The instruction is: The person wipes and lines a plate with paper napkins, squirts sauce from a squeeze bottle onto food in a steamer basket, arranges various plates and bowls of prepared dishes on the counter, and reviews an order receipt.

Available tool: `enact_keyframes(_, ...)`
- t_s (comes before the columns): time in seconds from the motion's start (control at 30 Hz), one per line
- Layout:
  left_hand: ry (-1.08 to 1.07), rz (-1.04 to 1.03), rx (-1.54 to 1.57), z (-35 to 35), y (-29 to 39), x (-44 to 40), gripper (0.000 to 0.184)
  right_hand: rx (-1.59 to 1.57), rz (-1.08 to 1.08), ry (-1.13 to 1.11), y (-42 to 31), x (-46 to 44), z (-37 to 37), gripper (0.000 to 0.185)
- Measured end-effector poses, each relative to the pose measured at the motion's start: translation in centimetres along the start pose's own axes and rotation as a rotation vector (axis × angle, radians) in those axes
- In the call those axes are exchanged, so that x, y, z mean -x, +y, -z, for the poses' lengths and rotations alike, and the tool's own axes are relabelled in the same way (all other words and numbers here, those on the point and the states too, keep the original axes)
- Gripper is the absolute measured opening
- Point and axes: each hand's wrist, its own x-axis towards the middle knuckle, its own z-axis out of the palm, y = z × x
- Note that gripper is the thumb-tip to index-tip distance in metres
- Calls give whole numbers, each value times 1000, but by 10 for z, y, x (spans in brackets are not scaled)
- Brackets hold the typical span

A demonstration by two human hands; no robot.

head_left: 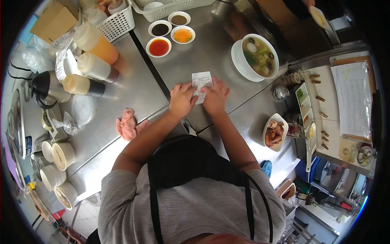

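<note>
A small printed receipt (201, 83) lies on the steel counter in front of me. My left hand (181, 99) rests at its left edge, fingers stretched out and fingertips touching the paper. My right hand (215, 95) lies along the right edge, fingers spread, with the thumb side over the print. Neither hand is closed around anything. To the upper right stands a large white bowl of soup (260, 55) with vegetables, beside a white plate (240, 61). Sauce dishes are grouped at the upper left of the receipt, among them a red sauce (159, 47) and an orange sauce (183, 35).
Squeeze bottles (97, 67) and a thermal jug (50, 87) stand at left. A pink cloth (129, 124) lies near my left forearm. On the right are a dish of meat (274, 132) and a clipped paper sheet (352, 97). Another person's hand (311, 3) shows at top right.
</note>
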Motion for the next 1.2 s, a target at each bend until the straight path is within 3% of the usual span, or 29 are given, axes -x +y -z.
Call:
enact_keyframes(0.1, -7, -12, -1, 2, 1, 0, 38, 115, -154, 72, 24, -1, 3, 9)
enact_keyframes(0.3, -42, -3, 12, 8, 4, -2, 40, -226, -36, 217, 29, -24, 13, 14)
enact_keyframes(0.5, -70, 20, 21, 8, 4, 0, 40, -27, 146, 8, 5, -31, 24, 17)
enact_keyframes(0.6, -81, 27, 36, 10, 4, -1, 41, -47, 122, 3, 4, -27, 9, 19)
enact_keyframes(0.7, -154, 65, 14, 14, 5, -3, 41, -335, 96, -22, -14, -49, 8, 33)
enact_keyframes(0.77, -160, 69, 11, 14, 6, -4, 42, -375, 205, -81, -43, -70, 18, 53)
enact_keyframes(0.83, -99, 45, 34, 13, 5, -3, 42, -281, 293, 22, -70, -96, 10, 66)
enact_keyframes(1.03, -57, 15, -23, 4, -2, -2, 36, 21, 237, -84, -123, -162, -17, 79)
enact_keyframes(1.2, -19, 15, -26, 4, -2, -2, 33, -23, 302, -95, -132, -168, -24, 76)
